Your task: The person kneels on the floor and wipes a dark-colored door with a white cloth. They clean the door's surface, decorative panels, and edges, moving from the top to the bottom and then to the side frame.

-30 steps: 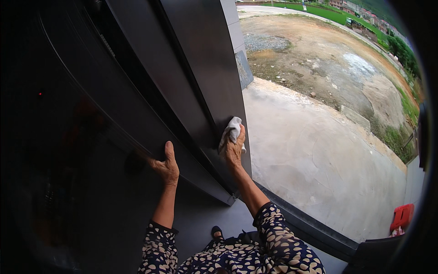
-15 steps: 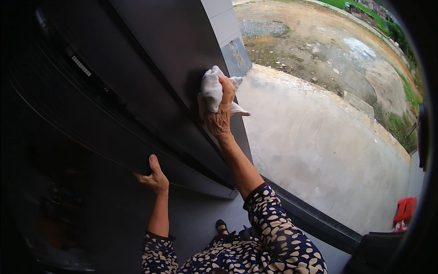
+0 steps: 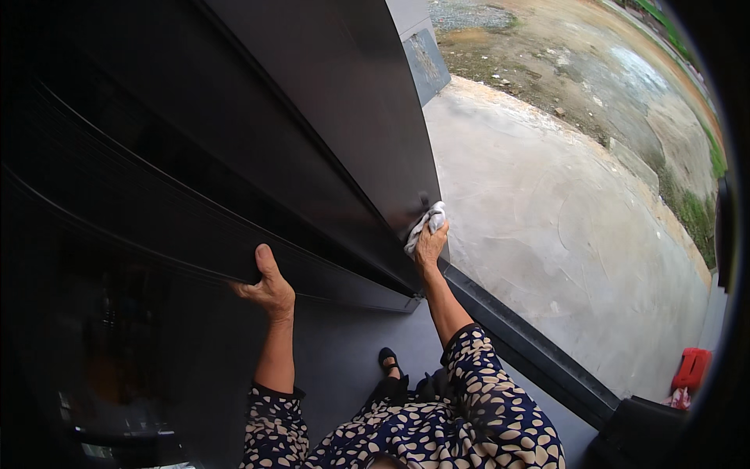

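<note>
A dark grey door [image 3: 195, 223] stands open at the left. My left hand [image 3: 271, 288] holds its edge, thumb on the near side and the fingers mostly hidden behind it. Low on the dark door-frame panel [image 3: 363, 102], close to its outer edge, my right hand [image 3: 430, 248] presses a crumpled white cloth [image 3: 434, 216]. The fingers are bunched round the cloth, and part of it sticks out past them.
A dark threshold [image 3: 531, 340] runs along the floor to the lower right. Beyond it lies a pale concrete slab [image 3: 562, 227], with rough ground [image 3: 578, 62] farther out. A red object [image 3: 692, 367] stands at the far right. My foot in a dark shoe [image 3: 388, 360] is below the door.
My right hand has slid down the frame panel with the cloth, toward the threshold. My left hand stays on the door edge. The view has shifted slightly.
</note>
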The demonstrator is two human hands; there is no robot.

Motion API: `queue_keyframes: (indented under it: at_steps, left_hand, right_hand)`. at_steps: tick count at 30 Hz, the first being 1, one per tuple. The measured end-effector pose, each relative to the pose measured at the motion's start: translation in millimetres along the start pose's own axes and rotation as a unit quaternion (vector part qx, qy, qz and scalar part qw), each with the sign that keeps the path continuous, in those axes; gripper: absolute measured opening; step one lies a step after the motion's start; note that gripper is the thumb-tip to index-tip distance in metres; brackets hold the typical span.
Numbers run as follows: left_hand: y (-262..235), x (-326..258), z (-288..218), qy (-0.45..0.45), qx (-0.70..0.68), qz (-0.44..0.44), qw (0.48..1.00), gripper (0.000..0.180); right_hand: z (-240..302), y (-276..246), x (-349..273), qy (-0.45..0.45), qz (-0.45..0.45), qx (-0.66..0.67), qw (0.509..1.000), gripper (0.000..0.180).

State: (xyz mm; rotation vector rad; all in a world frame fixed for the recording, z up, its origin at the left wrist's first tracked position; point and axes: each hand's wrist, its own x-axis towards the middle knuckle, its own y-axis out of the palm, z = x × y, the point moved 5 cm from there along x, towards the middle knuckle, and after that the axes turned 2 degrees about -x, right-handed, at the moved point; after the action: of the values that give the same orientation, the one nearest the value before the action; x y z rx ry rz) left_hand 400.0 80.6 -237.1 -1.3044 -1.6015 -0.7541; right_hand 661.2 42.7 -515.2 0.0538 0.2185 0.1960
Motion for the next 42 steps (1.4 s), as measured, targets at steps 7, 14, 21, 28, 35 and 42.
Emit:
queue_keyframes:
  at_steps: [7, 14, 21, 28, 35, 42]
  left_hand:
    - [9.6, 8.3, -1.8, 0.023, 0.034, -0.034, 0.999, 0.04]
    - [13.8, 11.6, -12.0, 0.016, 0.049, -0.045, 0.998, 0.042]
    - [12.1, 8.4, -6.4, -0.02, 0.017, -0.03, 0.999, 0.047]
    - [12.2, 9.5, -8.1, -0.008, 0.03, -0.017, 0.999, 0.055]
    - [14.4, 10.5, -4.5, -0.028, 0.038, -0.021, 0.999, 0.061]
    - [14.2, 10.1, 0.2, -0.006, 0.024, -0.055, 0.998, 0.056]
  right_hand:
    - [124.9, 2.3, -115.2, -0.32, 0.06, 0.025, 0.945, 0.056]
    - [219.1, 24.2, -181.9, -0.549, 0.099, 0.066, 0.827, 0.074]
    - [84.8, 20.4, -154.7, -0.408, 0.086, 0.001, 0.909, 0.061]
    - [-30.0, 16.5, -129.0, -0.195, 0.053, -0.039, 0.979, 0.056]
    - [-44.8, 17.5, -151.8, -0.184, 0.139, -0.121, 0.966, 0.045]
    - [101.4, 11.4, -190.4, -0.31, 0.222, -0.011, 0.924, 0.066]
